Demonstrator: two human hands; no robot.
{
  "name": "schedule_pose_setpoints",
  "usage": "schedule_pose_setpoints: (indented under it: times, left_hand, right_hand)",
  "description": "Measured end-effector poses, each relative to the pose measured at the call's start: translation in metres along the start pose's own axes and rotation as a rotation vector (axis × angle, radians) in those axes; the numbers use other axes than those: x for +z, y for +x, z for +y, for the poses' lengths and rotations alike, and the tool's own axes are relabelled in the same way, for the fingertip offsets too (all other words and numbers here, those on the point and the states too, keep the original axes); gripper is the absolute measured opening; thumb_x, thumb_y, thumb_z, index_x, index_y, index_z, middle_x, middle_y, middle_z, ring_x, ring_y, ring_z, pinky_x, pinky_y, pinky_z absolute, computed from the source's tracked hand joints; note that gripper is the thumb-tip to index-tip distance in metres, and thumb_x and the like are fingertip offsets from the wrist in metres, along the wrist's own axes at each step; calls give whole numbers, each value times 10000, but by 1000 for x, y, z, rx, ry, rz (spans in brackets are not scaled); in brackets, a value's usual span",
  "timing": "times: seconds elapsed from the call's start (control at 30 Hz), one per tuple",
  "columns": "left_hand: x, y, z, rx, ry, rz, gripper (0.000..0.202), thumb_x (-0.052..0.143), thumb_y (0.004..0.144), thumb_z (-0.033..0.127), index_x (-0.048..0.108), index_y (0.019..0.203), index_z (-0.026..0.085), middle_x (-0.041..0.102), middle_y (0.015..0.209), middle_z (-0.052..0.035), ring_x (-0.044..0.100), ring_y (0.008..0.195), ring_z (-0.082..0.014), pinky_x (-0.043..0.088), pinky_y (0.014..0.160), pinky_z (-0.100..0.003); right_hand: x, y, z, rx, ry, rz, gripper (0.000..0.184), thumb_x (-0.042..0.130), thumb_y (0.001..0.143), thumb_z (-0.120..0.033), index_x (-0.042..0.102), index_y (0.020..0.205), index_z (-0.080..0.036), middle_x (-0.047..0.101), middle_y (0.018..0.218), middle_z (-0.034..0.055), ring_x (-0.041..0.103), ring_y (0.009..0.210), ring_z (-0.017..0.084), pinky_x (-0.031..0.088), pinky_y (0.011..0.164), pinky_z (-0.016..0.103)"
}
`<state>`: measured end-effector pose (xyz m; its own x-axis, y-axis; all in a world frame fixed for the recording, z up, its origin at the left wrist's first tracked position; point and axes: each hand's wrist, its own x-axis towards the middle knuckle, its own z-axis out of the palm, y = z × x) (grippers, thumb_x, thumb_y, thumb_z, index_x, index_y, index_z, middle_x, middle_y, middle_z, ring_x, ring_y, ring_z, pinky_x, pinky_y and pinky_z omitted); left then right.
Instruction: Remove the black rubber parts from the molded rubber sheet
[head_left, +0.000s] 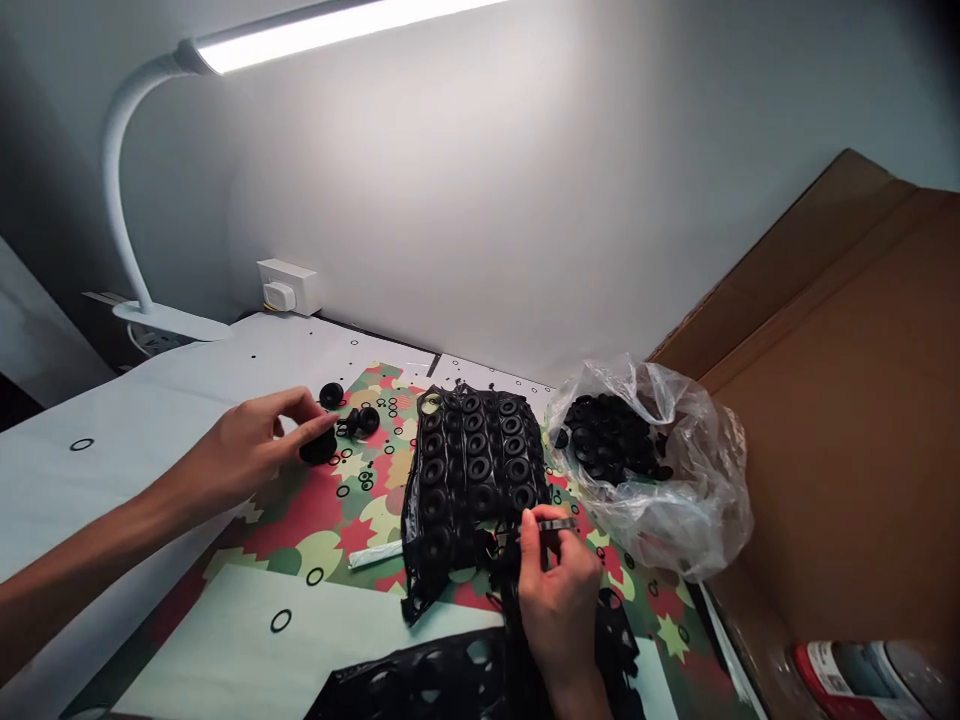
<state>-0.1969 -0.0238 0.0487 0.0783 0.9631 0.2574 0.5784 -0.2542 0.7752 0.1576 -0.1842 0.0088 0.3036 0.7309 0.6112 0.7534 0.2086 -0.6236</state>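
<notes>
My left hand (255,440) reaches over the far left of the patterned sheet, thumb and forefinger drawn close together at a small group of black rubber parts. A black round part (319,448) lies just below the thumb, and black knobs (367,419) sit beyond the fingertips. Whether a part is between those fingers is hard to see. In my right hand (556,590), a dark ring-shaped piece (551,525) is pinched between thumb and fingers. That hand is at the near right corner of a black molded sheet (476,465) with rows of round rings, torn at its near edge.
A clear plastic bag (675,520) with many small black parts (611,435) stands at right, beside a cardboard box (847,430). Another black sheet (420,685) lies nearest me. Loose rings (280,621) dot the table. A white lamp (116,180) arches overhead.
</notes>
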Motion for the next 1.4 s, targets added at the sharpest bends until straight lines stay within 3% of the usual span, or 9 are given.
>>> schedule_pose_setpoints:
  times: [0.2,0.33,0.5,0.6,0.73,0.9,1.1,1.23,1.4]
  left_hand:
    - [2,-8,-31,131,250,17,499,604,1098,693,748,962,235,746,985,56,592,647,-113,477,669,-257]
    - [7,-9,-27,176,287,68,388,575,1136,605,720,1090,248,731,1041,14,671,859,-219,516,780,-340]
    - [25,-39,-4,381,307,143,353,536,1150,566,677,1299,278,700,1294,-78,666,1190,-350,552,997,-513]
    - [50,-72,20,504,244,-39,257,559,1171,448,681,1342,300,678,1446,-82,681,1277,-307,571,1003,-443]
    - [93,-99,56,730,213,-145,246,553,1159,182,663,1357,279,729,1383,-61,709,1229,-250,542,1071,-437]
    - [129,-98,73,838,286,-189,217,712,1040,116,672,1228,216,788,1211,-63,748,1098,-287,593,950,-468]
    - [114,-90,54,901,254,-276,246,769,1039,156,667,1253,221,774,1283,-63,745,1181,-271,624,984,-408]
    - [102,-86,45,958,203,-289,318,716,1067,152,653,1372,218,776,1313,-77,751,1211,-268,616,1037,-418]
    - [103,-84,47,954,209,-285,256,770,1032,151,672,1260,213,776,1254,-65,749,1172,-279,627,1012,-429]
  right_hand:
    - [-16,10,-6,335,253,87,412,715,1077,-606,750,990,-204,795,784,55,776,670,234,609,645,317]
    - [-11,18,-13,352,295,-98,433,703,1074,-629,749,986,-208,805,817,59,766,699,228,599,676,320]
    - [4,20,-13,300,201,-291,473,657,1091,-630,777,944,-197,812,842,82,759,732,238,562,658,321]
    - [6,18,-8,321,182,-279,487,661,1082,-651,776,955,-196,807,823,71,740,700,228,556,660,321]
    - [6,17,-4,385,228,-254,498,700,1053,-679,775,995,-190,808,801,64,728,668,223,569,659,321]
    - [10,16,6,443,319,-252,540,718,1024,-719,750,983,-182,794,772,65,691,617,206,546,609,313]
    - [12,13,12,481,309,-216,572,702,1008,-756,728,982,-186,702,674,12,618,562,182,458,532,285]
    - [10,15,8,452,312,-203,517,714,1024,-704,739,989,-189,697,696,7,628,597,181,486,563,284]
    - [6,17,0,416,392,-151,417,740,1051,-614,725,985,-203,737,739,14,634,596,168,529,570,275]
